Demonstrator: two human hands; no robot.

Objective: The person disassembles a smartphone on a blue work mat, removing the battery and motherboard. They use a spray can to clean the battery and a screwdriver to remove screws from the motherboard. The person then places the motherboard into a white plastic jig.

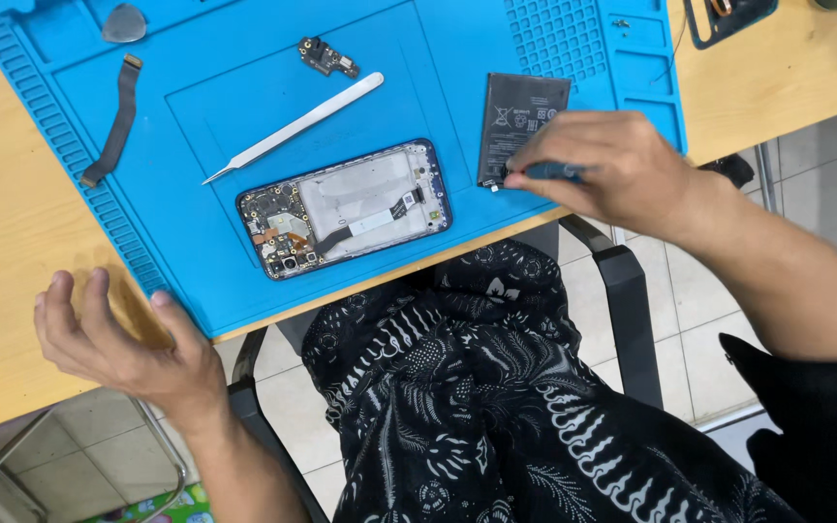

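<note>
Blue-handled tool (552,171) in right hand (603,167), beside black battery (520,124).

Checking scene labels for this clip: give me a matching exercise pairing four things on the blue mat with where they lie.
Things:
1. tweezers
2. opened phone
3. battery
4. flex cable

Places:
A. far left, on the ridged edge of the blue mat
B. beside the right hand
C. near the mat's front edge, centre
D. lying slantwise just above the phone

Pairs: 1-D, 2-C, 3-B, 4-A
</note>
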